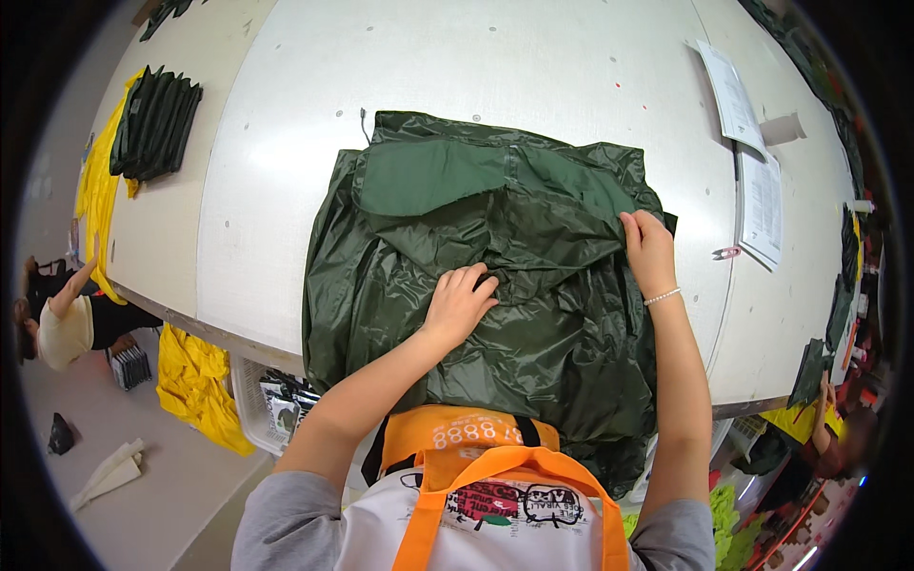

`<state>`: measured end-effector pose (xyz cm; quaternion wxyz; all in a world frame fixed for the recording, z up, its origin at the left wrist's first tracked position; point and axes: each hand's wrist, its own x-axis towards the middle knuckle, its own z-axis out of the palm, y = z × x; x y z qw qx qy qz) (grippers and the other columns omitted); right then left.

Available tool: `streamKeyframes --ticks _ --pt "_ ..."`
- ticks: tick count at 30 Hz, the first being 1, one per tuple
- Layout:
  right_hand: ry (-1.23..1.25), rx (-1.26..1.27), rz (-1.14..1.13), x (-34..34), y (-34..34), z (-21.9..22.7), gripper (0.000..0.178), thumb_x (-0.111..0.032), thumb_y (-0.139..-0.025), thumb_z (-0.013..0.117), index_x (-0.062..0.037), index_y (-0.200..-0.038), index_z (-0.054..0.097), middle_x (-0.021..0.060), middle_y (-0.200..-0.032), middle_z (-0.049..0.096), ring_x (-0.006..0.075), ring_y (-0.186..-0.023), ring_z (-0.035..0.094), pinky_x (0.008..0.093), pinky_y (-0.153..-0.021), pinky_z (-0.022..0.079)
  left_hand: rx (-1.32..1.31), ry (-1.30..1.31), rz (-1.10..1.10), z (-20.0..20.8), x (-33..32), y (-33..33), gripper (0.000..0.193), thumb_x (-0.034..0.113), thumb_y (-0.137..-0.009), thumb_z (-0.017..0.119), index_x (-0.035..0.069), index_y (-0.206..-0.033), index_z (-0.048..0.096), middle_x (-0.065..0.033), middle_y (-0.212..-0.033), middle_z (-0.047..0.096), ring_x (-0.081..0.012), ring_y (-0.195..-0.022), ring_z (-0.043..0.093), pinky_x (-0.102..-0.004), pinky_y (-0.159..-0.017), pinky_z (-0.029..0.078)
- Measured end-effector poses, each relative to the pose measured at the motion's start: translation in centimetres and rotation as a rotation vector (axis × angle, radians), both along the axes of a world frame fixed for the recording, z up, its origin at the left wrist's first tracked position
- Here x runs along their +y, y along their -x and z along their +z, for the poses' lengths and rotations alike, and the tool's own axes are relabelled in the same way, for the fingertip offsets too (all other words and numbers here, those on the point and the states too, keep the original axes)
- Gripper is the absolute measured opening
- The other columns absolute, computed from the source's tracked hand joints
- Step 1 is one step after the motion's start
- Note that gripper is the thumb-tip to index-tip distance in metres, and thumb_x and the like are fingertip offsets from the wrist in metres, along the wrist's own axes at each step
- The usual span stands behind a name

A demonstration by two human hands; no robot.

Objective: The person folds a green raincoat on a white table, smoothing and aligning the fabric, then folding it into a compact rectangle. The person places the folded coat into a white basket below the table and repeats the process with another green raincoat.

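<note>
A dark green, shiny waterproof garment [381,276] lies spread in front of me, with its lower part hanging over the table's near edge. Its far end is folded open and shows a matte green inner side. My left hand [461,303] rests at the garment's middle, fingers curled into a crease and closed on the fabric. At the right side, my right hand [649,252] pinches the garment's edge between thumb and fingers. A dark cord end [363,124] sticks out past the far left corner.
Pink-handled thread snips [726,253] and printed sheets [760,214] lie to the right on the white table [276,181]. Folded dark green pieces [157,124] are stacked far left beside yellow fabric [95,195]. A white bin [249,395] stands below the edge. Other people work at both sides.
</note>
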<state>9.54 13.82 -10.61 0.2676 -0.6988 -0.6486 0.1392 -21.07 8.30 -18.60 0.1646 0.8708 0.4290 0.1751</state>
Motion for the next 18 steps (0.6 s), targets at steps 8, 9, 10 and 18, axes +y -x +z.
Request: streamKeyframes --ticks 8,9,10,18 --pt "0.014 -0.042 0.032 0.1 0.0 0.9 0.029 -0.019 -0.090 0.058 0.0028 -0.073 0.051 0.0196 -0.072 0.052 0.0374 -0.067 0.051 0.0416 -0.060 0.041 -0.114 0.081 0.210 0.3 -0.5 -2.3 0.055 0.033 -0.069 0.078 0.008 -0.110 0.053 -0.0089 -0.109 0.052 -0.0273 -0.106 0.048 -0.0396 -0.091 0.033" --pt "0.025 -0.050 0.040 0.2 -0.3 1.0 0.029 -0.019 -0.090 0.058 0.0027 -0.073 0.051 0.0193 -0.072 0.053 0.0371 -0.067 0.052 0.0416 -0.061 0.041 -0.134 0.090 0.210 0.4 -0.5 -2.0 0.051 0.029 -0.071 0.077 0.008 -0.110 0.053 -0.0085 -0.108 0.053 -0.0270 -0.105 0.048 -0.0391 -0.091 0.034" --pt "0.035 -0.059 0.048 0.2 -0.5 1.0 0.028 -0.019 -0.090 0.058 0.0027 -0.073 0.052 0.0190 -0.073 0.054 0.0369 -0.067 0.052 0.0415 -0.061 0.042 -0.155 0.098 0.210 0.4 -0.2 -1.8 0.047 0.026 -0.072 0.076 0.008 -0.110 0.053 -0.0080 -0.106 0.054 -0.0267 -0.104 0.049 -0.0386 -0.090 0.034" --pt "0.040 -0.240 -0.030 0.5 -4.5 -0.5 0.025 -0.021 -0.088 0.061 0.0005 -0.075 0.056 0.0181 -0.078 0.058 0.0370 -0.077 0.053 0.0424 -0.068 0.043 -0.365 0.042 -0.136 6.5 -1.8 1.5 0.016 0.002 -0.074 0.064 0.010 -0.088 0.060 -0.0019 -0.087 0.058 -0.0221 -0.089 0.055 -0.0377 -0.087 0.037"
